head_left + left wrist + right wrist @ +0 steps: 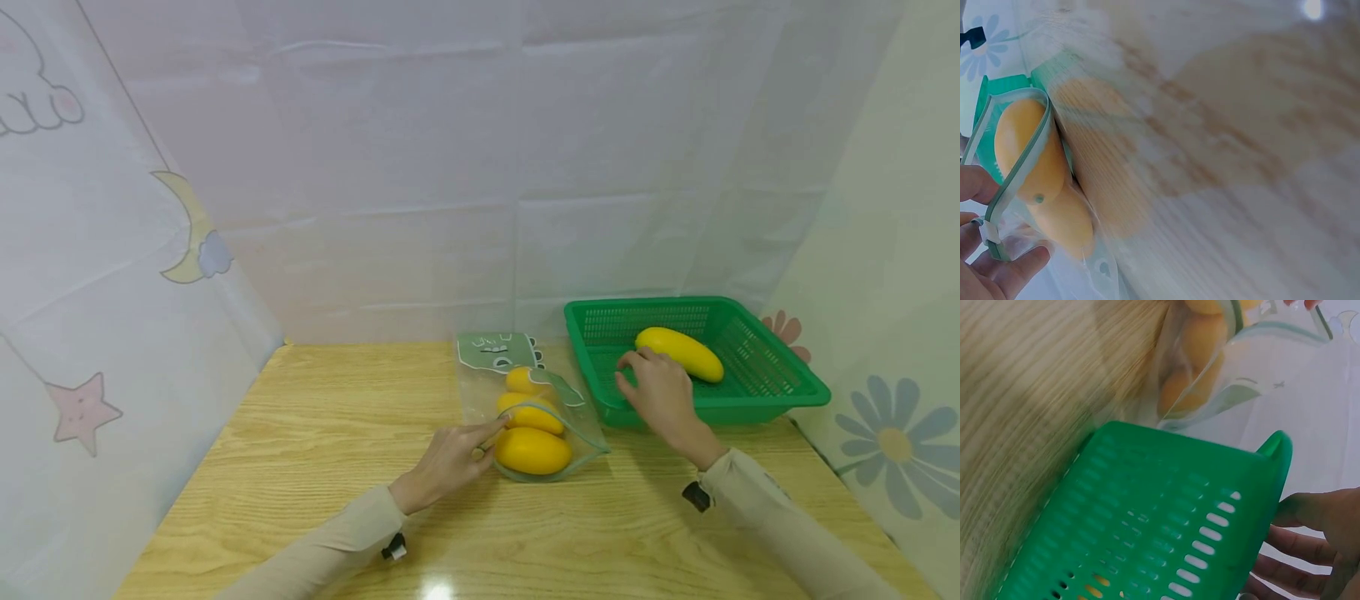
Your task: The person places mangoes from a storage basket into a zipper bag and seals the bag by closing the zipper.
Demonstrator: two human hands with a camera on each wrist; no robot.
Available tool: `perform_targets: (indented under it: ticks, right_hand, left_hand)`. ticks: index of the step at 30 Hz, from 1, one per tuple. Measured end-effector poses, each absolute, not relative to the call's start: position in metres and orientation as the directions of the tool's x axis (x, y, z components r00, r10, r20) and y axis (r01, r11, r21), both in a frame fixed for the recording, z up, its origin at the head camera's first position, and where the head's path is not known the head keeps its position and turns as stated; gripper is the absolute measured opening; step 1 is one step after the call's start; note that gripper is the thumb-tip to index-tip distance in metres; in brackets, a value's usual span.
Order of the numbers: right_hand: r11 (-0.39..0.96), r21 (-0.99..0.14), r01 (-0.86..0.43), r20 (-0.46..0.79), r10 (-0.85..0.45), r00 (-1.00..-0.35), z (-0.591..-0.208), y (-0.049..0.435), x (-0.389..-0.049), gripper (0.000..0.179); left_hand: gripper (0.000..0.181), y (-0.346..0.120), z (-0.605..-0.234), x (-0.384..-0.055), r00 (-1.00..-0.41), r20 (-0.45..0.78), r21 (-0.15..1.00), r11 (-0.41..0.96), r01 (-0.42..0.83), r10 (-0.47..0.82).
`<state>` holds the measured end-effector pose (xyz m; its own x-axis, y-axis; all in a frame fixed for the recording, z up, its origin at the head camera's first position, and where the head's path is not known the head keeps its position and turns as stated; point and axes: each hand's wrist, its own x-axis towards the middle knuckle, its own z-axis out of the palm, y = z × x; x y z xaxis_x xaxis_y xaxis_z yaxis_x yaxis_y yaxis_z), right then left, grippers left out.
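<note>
My left hand point(453, 462) pinches the rim of a clear zip bag point(480, 404) with green edging and a green printed patch. Inside the bag lie three yellow mangoes point(534, 451), and its mouth gapes toward me. In the left wrist view, the fingers point(1022, 269) are at the green-edged rim beside a white slider. My right hand point(663, 400) hangs over the near left side of a green basket point(780, 400), its fingers loosely bent and holding nothing visible. Just beyond it, a longer yellow fruit point(686, 353) lies in the basket.
A wooden table point(337, 417) carries the bag and the basket, which stands at the back right. Pale printed sheets point(390, 167) hang behind and on both sides. The right wrist view shows the basket's slotted wall point(1166, 469) close to the right hand.
</note>
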<state>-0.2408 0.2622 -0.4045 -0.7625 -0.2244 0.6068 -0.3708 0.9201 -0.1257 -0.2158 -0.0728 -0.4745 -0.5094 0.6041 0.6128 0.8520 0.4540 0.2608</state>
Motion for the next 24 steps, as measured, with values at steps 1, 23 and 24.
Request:
perform_targets:
  ticks: [1, 23, 24]
  right_hand:
    - [0.923, -0.121, -0.366, 0.605, -0.224, -0.764, -0.405, 0.264, -0.242, 0.014]
    - [0.949, -0.152, -0.277, 0.511, -0.164, -0.844, -0.411, 0.298, -0.266, 0.030]
    - [0.949, -0.156, -0.274, 0.506, -0.161, -0.847, -0.410, 0.299, -0.268, 0.032]
  left_hand:
    - [0.053, -0.073, -0.475, -0.216, -0.509, 0.614, 0.260, 0.454, 0.852, 0.603]
    - [0.053, -0.072, -0.475, -0.217, -0.496, 0.625, 0.249, 0.448, 0.859, 0.603]
    - [0.053, -0.072, -0.475, -0.217, -0.495, 0.626, 0.249, 0.447, 0.859, 0.602]
